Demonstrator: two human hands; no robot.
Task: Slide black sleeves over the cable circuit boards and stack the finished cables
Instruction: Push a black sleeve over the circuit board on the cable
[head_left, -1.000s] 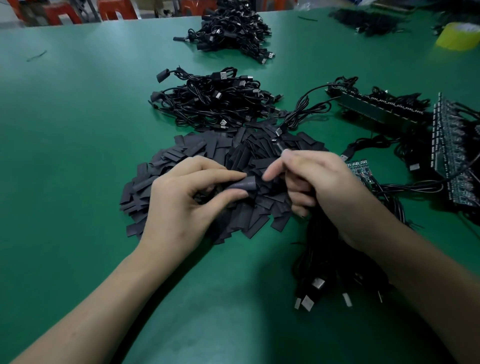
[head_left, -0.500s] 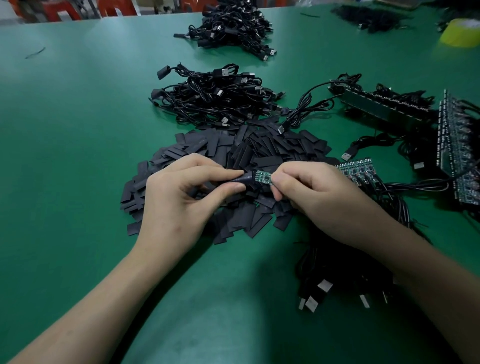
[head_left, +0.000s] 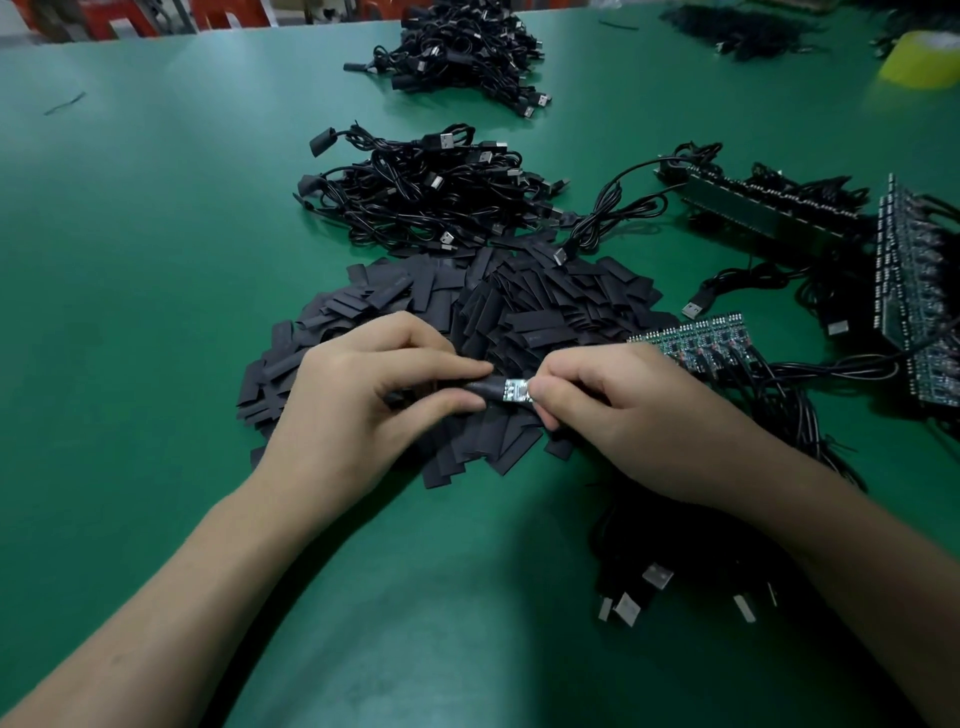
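At a green work table (head_left: 156, 260), the left hand (head_left: 363, 410) is pinching a black sleeve (head_left: 485, 388) while the right hand (head_left: 634, 415) is gripping a small circuit board (head_left: 517, 389) (its near end entering the sleeve), both hovering over a heap of loose sleeves (head_left: 519, 312); piled cables (head_left: 431, 192) are lying just beyond.

No readable text, labels or numbers anywhere.

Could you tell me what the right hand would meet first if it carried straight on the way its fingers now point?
The right hand points toward the left hand. The circuit board it pinches sits at the mouth of the black sleeve, so the hand would likely meet that sleeve first.
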